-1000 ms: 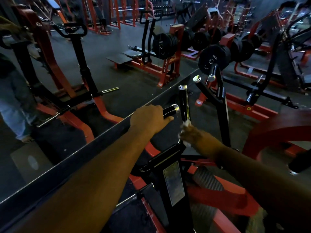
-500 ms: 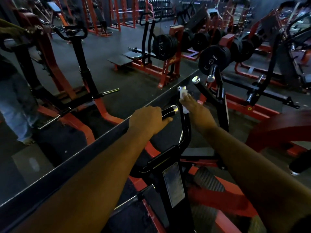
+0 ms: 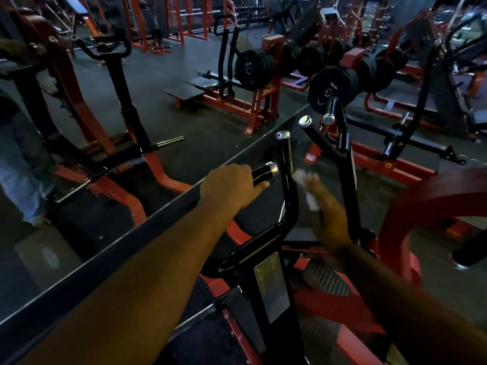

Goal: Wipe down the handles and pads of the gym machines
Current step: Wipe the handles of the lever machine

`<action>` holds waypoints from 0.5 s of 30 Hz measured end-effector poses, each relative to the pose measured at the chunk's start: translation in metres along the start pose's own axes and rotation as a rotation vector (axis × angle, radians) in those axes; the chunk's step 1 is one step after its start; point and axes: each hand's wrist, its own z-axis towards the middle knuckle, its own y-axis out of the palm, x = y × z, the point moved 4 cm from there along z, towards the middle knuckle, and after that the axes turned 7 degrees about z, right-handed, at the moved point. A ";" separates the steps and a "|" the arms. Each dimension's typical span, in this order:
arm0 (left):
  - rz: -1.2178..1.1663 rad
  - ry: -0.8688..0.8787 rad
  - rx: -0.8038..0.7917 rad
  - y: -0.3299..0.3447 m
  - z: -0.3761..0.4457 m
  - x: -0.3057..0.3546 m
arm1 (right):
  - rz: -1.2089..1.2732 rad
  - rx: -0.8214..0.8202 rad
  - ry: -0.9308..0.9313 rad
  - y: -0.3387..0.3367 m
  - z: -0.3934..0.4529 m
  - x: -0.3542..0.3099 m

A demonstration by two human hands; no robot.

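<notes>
A person's left hand (image 3: 232, 185) grips a black handle (image 3: 263, 172) while the blurred right hand (image 3: 325, 204) clutches a white cloth (image 3: 303, 180) beside the upright bar (image 3: 286, 164).

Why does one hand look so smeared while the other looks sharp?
Head view: the right hand and its white cloth are motion-blurred beside the upright black handle; the left hand is crisp, gripping the short black chrome-capped handle. Lighting is dim, with wide-angle bending at the edges.
</notes>
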 end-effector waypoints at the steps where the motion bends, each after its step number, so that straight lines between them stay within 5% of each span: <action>1: -0.003 -0.002 0.001 0.000 0.000 0.000 | -0.011 0.069 0.030 -0.004 0.024 -0.004; 7: -0.023 -0.015 0.001 -0.002 -0.001 0.000 | -0.230 -0.143 0.104 0.021 0.103 -0.002; 15: -0.010 0.010 0.019 0.001 0.000 0.000 | -0.256 -0.172 -0.014 0.045 -0.028 0.012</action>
